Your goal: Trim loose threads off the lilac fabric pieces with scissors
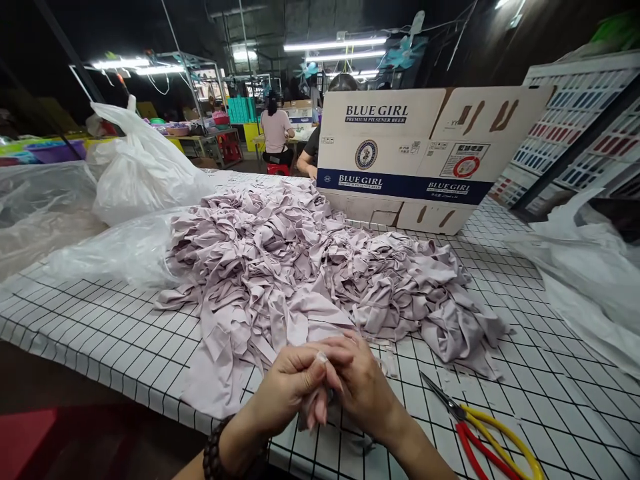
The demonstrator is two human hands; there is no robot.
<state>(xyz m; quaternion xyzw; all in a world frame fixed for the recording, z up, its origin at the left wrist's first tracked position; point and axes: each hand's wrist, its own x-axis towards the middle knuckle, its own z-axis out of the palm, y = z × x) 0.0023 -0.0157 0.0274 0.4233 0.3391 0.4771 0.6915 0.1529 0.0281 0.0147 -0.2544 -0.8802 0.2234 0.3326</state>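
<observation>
Mauve cloth (280,247) heaped on table (125,340); left hand (293,377) and right hand (365,373) together, fingers curled, can't tell what's gripped. Scissors (457,411) lie right.

The cloth (280,247) looks matt and creased, scissor handles (470,413) glossy plastic, blades (441,394) metal.

The room is dark overhead, wall and ceiling hard to tell apart. White tube lights (335,45) hang in rows, with a blue fan (401,53) beside them. Farther back stand a cluttered worktable (193,138) and red stools (277,169); slotted white crates (575,120) rise at right. A black-gridded white cover dresses the near table (537,313).
</observation>
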